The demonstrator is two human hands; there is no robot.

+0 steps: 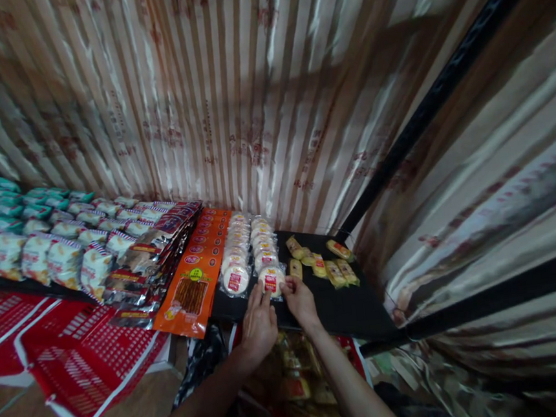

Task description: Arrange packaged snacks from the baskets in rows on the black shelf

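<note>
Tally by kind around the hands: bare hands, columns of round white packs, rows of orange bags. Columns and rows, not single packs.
Bare hands (left hand, right hand): 2
Columns of round white packs (left column, right column): 2
Rows of orange bags: 1
Total: 5

packets [271,283] on shelf [348,309], curtain [249,100] behind and right

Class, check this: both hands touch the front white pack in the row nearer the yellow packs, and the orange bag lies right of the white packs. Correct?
Not quite: the head view shows the orange bag left of the white packs. Both hands, left hand and right hand, do touch that front white pack.
</note>
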